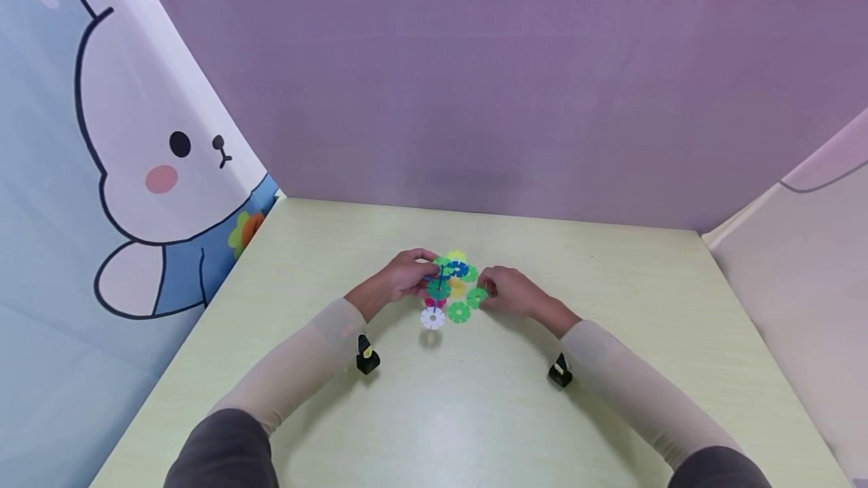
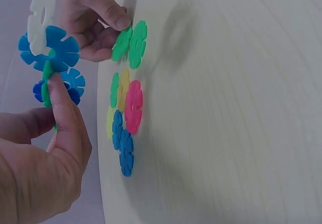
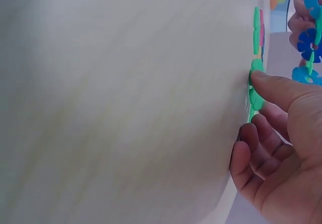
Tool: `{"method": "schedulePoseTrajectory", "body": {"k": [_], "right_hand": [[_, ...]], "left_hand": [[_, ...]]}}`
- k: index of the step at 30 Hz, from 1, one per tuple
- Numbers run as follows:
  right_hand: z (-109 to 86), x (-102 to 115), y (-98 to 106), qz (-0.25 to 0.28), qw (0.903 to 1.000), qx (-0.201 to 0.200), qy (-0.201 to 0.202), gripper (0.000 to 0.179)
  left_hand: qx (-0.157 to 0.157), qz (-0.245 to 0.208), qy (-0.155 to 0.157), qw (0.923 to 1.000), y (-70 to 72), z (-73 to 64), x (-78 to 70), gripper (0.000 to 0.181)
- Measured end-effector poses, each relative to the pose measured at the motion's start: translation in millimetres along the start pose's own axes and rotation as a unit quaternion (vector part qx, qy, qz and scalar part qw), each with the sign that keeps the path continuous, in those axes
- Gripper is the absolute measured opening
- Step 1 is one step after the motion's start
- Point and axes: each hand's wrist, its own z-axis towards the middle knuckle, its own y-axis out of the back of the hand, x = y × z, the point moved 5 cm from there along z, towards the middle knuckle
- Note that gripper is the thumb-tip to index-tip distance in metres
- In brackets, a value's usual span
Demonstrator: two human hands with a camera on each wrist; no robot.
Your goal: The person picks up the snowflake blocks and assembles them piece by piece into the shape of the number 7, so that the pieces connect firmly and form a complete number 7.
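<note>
My left hand (image 1: pixel 407 276) pinches a joined cluster of notched plastic snowflake discs, raised above the table. A white disc (image 2: pixel 35 20) sticks out at one end, followed by a blue disc (image 2: pixel 66 43) and green and darker blue ones; fingers hide part of it. Low at the tabletop, my right hand (image 1: pixel 511 291) grips a green disc (image 3: pixel 256 95) at its edge between thumb and curled fingers. Beside it lies another green disc (image 2: pixel 137 45). Loose yellow, pink (image 2: pixel 134 105), blue (image 2: pixel 127 153) and green discs lie close together under the cluster.
The pale wooden table (image 1: pixel 461 413) extends around both hands. A purple curtain (image 1: pixel 475 96) hangs behind its far edge, and a rabbit-print cloth (image 1: pixel 136 96) is at the left. Small black devices (image 1: pixel 368 358) hang under both wrists.
</note>
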Motion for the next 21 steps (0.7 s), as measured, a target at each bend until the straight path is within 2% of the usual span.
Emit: {"method": "schedulePoseTrajectory", "body": {"k": [11, 15, 21], "right_hand": [[-2.1, -4.5, 4.9, 0.030, 0.9994, -0.016, 0.011, 0.019], [-4.2, -3.7, 7.4, 0.038, 0.9987, -0.022, 0.027, 0.018], [-6.0, -4.4, 13.2, 0.070, 0.9965, -0.035, 0.029, 0.021]], "left_hand": [[-0.004, 0.008, 0.001, 1.0000, 1.0, -1.3, -0.2, 0.026], [-0.005, 0.011, 0.004, 0.9999, 1.0, -0.5, 0.9, 0.027], [-0.002, 0.011, 0.002, 0.9999, 0.5, -0.1, 1.1, 0.028]]}}
